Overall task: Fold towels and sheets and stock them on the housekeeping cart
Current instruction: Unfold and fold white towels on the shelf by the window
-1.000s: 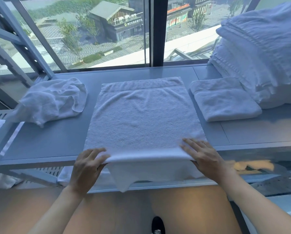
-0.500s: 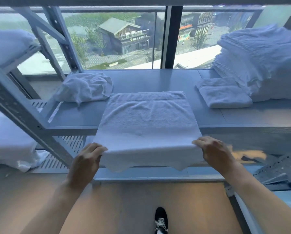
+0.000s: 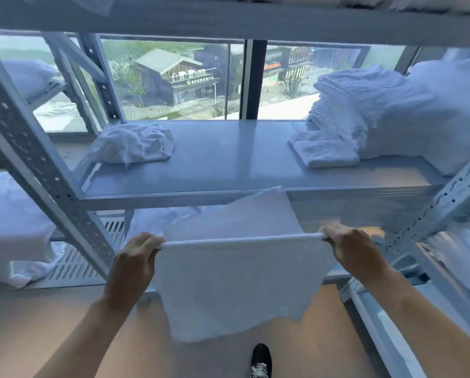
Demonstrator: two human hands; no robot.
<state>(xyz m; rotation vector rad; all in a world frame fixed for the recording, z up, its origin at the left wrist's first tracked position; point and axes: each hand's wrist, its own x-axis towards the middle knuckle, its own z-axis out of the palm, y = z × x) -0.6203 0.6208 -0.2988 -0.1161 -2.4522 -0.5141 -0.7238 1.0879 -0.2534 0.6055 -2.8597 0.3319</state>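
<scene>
A white towel hangs in the air in front of the grey metal shelf, doubled over along a taut top fold. My left hand pinches the fold's left end and my right hand pinches its right end. One layer drops toward the floor; the other layer lifts back toward the shelf edge. The towel touches nothing on the shelf.
A crumpled white towel lies at the shelf's left. A folded towel and a tall pile of white linen sit at the right. Slotted uprights frame the rack, with more linen at lower left. My shoe is below.
Both hands pulled the towel off the shelf toward me and lifted it, so it now hangs folded between them. The view has backed away from the rack.
</scene>
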